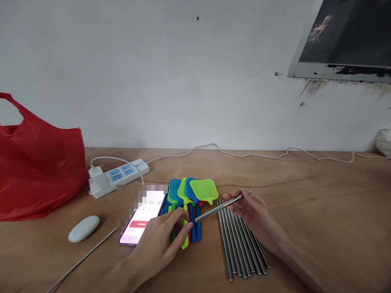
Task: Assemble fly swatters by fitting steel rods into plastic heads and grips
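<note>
My right hand [250,213] pinches the far end of a thin steel rod [221,207] and holds it slanted above the table. The rod's near end reaches my left hand [165,238], whose fingers close around a green fly-swatter handle [184,240] at that end. A fanned bunch of fly swatters [195,191], blue and green with coloured handles, lies under and beside my left hand. Several more steel rods [241,244] lie side by side under my right hand.
A phone [143,219] with a lit screen lies left of the swatters. A white power strip [117,176], a white oval object [84,228], a red plastic bag [36,175] and a single rod [82,258] occupy the left. Cables run along the wall.
</note>
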`<state>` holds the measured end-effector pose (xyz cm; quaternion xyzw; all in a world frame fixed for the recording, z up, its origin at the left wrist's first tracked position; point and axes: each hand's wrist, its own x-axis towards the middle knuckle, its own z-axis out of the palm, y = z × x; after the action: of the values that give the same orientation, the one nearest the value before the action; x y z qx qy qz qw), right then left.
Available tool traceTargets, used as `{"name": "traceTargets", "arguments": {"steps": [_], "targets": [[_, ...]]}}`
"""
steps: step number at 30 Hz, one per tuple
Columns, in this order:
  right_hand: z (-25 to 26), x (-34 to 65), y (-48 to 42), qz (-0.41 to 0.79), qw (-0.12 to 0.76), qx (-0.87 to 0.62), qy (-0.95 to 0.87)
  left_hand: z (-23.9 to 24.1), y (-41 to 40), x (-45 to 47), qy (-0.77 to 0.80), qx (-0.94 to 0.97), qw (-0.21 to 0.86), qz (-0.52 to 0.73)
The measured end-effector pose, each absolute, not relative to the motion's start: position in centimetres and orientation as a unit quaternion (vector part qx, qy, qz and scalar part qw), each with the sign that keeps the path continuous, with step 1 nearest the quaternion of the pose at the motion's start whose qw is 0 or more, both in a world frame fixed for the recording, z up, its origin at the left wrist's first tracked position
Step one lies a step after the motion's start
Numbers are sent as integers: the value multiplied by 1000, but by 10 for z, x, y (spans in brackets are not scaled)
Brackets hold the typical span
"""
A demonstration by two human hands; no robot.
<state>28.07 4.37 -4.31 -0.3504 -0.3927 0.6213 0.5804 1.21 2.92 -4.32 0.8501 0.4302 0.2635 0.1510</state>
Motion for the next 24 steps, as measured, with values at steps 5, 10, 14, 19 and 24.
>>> {"name": "traceTargets", "arguments": {"steps": [5, 10, 14, 19, 24], "targets": [[-43, 274, 34, 653, 519, -324, -447, -46, 29, 11, 395, 870, 168, 245], [-45, 275, 33, 621, 480, -346, -514, -53, 31, 10, 388, 875, 165, 239], [-54, 279, 37, 508, 502, -396, -577, -51, 32, 9, 397, 868, 146, 261], [-57, 284, 35, 306, 457, -415, -725, -48, 32, 8, 403, 869, 132, 255], [-54, 282, 31, 234, 444, -411, -761, -49, 32, 8, 379, 892, 137, 203]]}}
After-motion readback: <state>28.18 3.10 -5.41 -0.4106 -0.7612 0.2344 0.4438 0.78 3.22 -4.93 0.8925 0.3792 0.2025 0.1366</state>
